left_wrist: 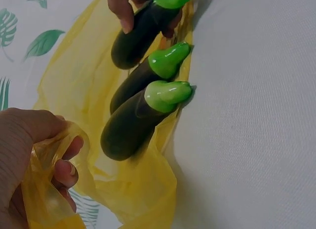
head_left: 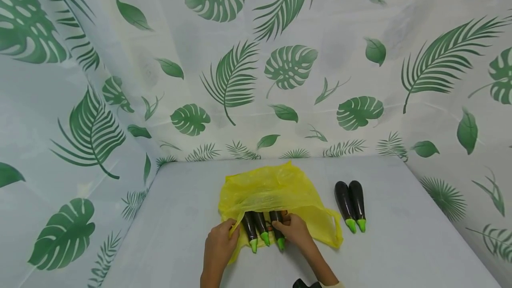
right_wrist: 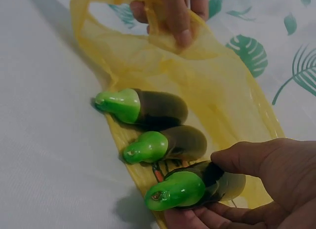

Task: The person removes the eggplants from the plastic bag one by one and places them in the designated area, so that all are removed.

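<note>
A yellow plastic bag (head_left: 272, 186) lies on the table with its mouth toward me. My left hand (head_left: 219, 241) pinches the bag's left edge and handle, lifting that side. In the bag's mouth lie two dark eggplants side by side, the left eggplant (left_wrist: 128, 125) and the middle eggplant (right_wrist: 185, 142), green stem ends pointing out. My right hand (head_left: 294, 230) grips a third eggplant (right_wrist: 217, 182) around its body, thumb on top and fingers beneath, at the right of the other two. The far ends of all three are hidden under the bag's upper layer.
Two more eggplants (head_left: 350, 206) lie together on the white table (head_left: 400, 243) to the right of the bag. A leaf-printed curtain (head_left: 256, 79) hangs behind the table and along both sides. The bag's right handle (head_left: 336, 230) spreads flat on the table.
</note>
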Demonstrator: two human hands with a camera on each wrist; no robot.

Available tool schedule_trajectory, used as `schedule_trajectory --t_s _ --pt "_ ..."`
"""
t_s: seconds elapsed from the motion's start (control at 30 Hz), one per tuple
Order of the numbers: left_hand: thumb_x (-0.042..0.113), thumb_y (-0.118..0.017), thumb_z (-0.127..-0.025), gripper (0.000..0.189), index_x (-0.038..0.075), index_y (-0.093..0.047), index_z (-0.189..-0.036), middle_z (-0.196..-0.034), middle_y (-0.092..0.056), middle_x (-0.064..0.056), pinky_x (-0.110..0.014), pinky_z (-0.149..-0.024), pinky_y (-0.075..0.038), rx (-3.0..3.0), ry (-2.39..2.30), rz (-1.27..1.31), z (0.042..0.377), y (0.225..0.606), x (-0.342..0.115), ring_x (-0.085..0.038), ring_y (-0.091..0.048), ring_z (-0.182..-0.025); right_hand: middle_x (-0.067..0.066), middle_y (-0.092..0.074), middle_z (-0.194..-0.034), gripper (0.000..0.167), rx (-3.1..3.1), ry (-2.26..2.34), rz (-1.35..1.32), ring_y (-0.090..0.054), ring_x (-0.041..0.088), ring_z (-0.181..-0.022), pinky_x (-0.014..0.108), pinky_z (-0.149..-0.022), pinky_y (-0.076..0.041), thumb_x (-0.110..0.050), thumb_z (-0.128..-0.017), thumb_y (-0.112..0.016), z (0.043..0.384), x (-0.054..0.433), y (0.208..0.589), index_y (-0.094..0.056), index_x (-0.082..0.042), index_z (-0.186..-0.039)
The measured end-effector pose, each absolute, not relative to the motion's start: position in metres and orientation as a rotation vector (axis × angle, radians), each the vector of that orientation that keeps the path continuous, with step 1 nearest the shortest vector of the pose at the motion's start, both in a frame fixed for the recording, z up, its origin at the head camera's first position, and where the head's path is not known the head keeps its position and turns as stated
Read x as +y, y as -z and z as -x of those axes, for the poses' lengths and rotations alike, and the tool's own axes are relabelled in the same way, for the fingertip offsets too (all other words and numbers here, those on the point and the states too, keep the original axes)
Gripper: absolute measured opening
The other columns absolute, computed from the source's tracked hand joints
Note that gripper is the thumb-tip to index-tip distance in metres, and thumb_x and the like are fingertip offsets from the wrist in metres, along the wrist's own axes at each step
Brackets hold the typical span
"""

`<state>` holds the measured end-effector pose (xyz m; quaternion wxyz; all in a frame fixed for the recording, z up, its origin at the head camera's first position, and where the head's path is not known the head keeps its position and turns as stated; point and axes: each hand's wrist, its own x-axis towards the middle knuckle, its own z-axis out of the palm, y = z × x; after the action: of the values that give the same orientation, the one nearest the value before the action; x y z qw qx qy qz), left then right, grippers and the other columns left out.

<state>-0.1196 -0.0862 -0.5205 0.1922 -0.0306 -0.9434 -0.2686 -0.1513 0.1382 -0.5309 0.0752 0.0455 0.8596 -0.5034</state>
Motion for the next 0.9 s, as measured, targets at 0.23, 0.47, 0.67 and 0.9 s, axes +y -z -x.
schedule_trajectory --t_s 0.23,0.47,0.67,0.9 --pt "0.016 -0.078 -0.082 0.009 0.011 -0.072 -0.087 -0.078 -0.073 -0.002 -0.025 -0.054 -0.047 -2.644 0.737 0.098 0.119 0.52 -0.087 -0.01 -0.064 -0.063 0.018 -0.069 -0.099 0.057 2.485 1.555 -0.16 -0.065 0.02 -0.079 0.034 -0.059 -0.055 -0.026 -0.086 -0.074 0.148 0.149 0.529 -0.056 0.014 -0.122" --pt "0.016 -0.078 -0.082 0.009 0.011 -0.072 -0.087 -0.079 -0.074 -0.003 -0.025 -0.054 -0.048 -2.659 0.742 0.098 0.119 0.519 -0.087 -0.01 -0.064 -0.064 0.012 -0.067 -0.093 0.052 2.463 1.531 -0.111 -0.062 0.016 -0.074 0.033 -0.058 -0.053 -0.024 -0.085 -0.075 0.141 0.16 0.529 -0.057 0.008 -0.122" --pt "0.017 -0.077 -0.083 0.009 0.011 -0.072 -0.088 -0.08 -0.074 -0.003 -0.024 -0.055 -0.047 -2.68 0.747 0.088 0.119 0.517 -0.085 -0.008 -0.063 -0.063 0.011 -0.067 -0.096 0.053 2.402 1.536 -0.036 -0.062 0.016 -0.078 0.034 -0.058 -0.053 -0.026 -0.085 -0.075 0.133 0.171 0.523 -0.056 0.006 -0.124" --pt "0.016 -0.077 -0.082 0.009 0.01 -0.072 -0.087 -0.08 -0.074 -0.004 -0.027 -0.055 -0.049 -2.662 0.731 0.105 0.119 0.517 -0.086 -0.013 -0.066 -0.065 0.009 -0.066 -0.096 0.056 2.394 1.501 0.087 -0.062 0.016 -0.079 0.033 -0.063 -0.054 -0.028 -0.085 -0.076 0.125 0.182 0.519 -0.056 0.006 -0.124"
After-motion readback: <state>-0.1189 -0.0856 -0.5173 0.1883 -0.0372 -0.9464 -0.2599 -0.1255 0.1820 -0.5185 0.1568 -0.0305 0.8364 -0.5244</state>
